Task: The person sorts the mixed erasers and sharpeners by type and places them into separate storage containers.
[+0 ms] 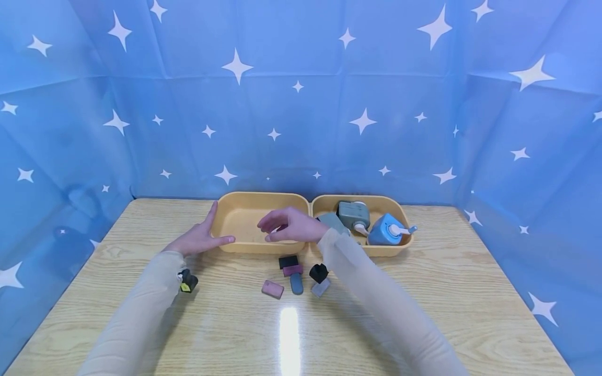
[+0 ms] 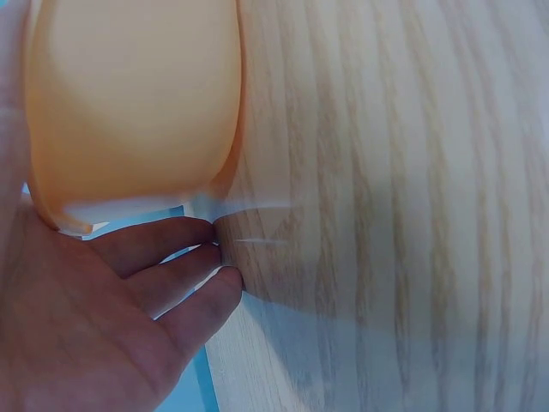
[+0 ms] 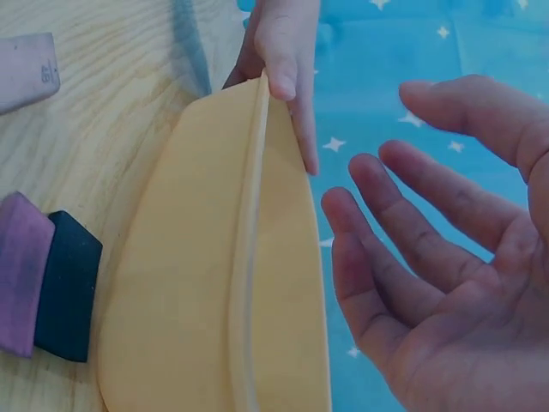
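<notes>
A tan plastic bin (image 1: 237, 222) stands at the back of the table, and its left end lies against my left hand (image 1: 199, 237). The thumb and forefinger of that hand are spread in a wide V around the end of the bin. In the left wrist view its other fingers (image 2: 163, 266) stretch out beside the bin's end wall. My right hand (image 1: 291, 224) is over the right part of this bin, palm facing left, fingers loosely bent with nothing between them. The right wrist view shows those fingers (image 3: 377, 257) apart from the bin's rim (image 3: 249, 257).
A second tan bin (image 1: 405, 211) adjoins on the right, holding a grey-green pump bottle (image 1: 354, 214) and a blue pump bottle (image 1: 385, 231). In front lie small blocks: black (image 1: 288, 261), purple (image 1: 292, 270), blue (image 1: 296, 284), pink (image 1: 273, 289) and grey (image 1: 321, 288). A star-patterned blue cloth (image 1: 301, 104) surrounds the table.
</notes>
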`<state>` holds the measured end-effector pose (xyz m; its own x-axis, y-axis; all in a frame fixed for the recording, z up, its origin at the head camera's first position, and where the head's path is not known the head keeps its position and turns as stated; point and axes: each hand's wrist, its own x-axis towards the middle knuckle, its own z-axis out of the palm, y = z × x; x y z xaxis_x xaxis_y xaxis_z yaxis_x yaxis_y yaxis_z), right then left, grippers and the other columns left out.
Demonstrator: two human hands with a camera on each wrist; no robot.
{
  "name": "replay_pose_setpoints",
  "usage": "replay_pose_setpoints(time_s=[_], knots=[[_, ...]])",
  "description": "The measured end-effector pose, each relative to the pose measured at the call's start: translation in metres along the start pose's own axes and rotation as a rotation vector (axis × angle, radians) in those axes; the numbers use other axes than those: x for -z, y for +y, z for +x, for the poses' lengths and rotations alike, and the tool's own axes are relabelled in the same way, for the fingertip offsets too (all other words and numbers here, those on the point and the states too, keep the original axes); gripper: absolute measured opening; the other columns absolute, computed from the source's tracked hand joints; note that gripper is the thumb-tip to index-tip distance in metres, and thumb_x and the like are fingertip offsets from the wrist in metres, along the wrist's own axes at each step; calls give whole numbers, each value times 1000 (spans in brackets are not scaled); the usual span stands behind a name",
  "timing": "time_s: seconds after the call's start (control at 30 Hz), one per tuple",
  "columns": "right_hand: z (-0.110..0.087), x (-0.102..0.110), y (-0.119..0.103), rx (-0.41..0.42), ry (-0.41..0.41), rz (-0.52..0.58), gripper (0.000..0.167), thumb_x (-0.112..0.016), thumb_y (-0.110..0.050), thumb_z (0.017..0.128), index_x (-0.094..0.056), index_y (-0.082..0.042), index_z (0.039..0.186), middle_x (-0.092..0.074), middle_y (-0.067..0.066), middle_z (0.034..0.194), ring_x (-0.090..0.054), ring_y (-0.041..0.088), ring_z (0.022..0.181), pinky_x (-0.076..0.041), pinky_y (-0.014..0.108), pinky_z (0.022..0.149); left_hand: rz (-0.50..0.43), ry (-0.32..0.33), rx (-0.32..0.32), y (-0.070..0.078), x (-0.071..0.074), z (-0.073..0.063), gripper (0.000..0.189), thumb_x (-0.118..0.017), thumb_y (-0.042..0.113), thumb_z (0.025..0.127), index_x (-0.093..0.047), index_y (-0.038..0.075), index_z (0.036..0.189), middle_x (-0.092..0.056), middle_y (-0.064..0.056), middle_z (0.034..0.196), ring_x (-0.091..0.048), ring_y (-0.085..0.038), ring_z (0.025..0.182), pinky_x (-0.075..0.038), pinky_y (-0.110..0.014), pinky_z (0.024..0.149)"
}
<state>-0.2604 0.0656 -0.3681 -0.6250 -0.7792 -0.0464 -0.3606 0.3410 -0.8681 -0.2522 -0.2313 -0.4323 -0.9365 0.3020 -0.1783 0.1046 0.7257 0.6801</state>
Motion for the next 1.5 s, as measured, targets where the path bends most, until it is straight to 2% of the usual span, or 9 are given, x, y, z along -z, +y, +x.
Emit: replay_pose_setpoints(time_s=[0.1, 0.33, 0.63, 1.03, 1.2, 1.5], knots=[[-2, -4, -1, 9, 7, 0, 38, -70, -11, 89, -61, 1, 124, -64, 17, 118, -61, 14, 104, -48, 26, 90, 0, -3, 1, 0, 0, 0, 120, -67, 57, 84, 24, 14, 150, -25, -38, 146, -35, -51, 130, -29, -61, 104], [-8, -13, -2, 17, 16, 51, 34, -72, -12, 87, -65, -3, 119, -68, 6, 110, -62, 13, 101, -48, 29, 90, 4, -2, 3, 1, -1, 0, 120, -67, 58, 83, 22, 12, 151, -24, -38, 147, -35, -50, 130, -30, -60, 104], [-12, -20, -1, 42, -13, 25, 32, -70, -15, 90, -65, -4, 119, -68, 2, 108, -62, 11, 99, -50, 29, 88, 18, -3, 5, 1, -1, 0, 120, -66, 58, 84, 24, 12, 150, -26, -41, 143, -36, -54, 127, -31, -61, 103], [-20, -32, 3, 47, -62, 21, 28, -67, -14, 92, -65, -2, 118, -68, 10, 107, -62, 11, 96, -50, 32, 87, 13, 16, -10, 2, -1, -1, 120, -67, 57, 84, 21, 11, 151, -30, -40, 142, -40, -52, 126, -32, -60, 102], [-24, -35, 4, 26, -76, -4, 32, -67, -17, 92, -64, -1, 120, -67, 5, 105, -61, 10, 96, -51, 29, 85, 13, 24, -25, 3, 0, -2, 119, -67, 55, 85, 22, 12, 151, -34, -41, 139, -42, -53, 123, -34, -60, 101], [-28, -43, 16, 39, -74, -15, 31, -66, -15, 92, -64, 1, 119, -67, 5, 103, -61, 9, 92, -51, 29, 83, 8, 23, -28, 3, -1, -2, 118, -67, 54, 85, 22, 12, 151, -34, -41, 139, -43, -51, 124, -35, -59, 101]])
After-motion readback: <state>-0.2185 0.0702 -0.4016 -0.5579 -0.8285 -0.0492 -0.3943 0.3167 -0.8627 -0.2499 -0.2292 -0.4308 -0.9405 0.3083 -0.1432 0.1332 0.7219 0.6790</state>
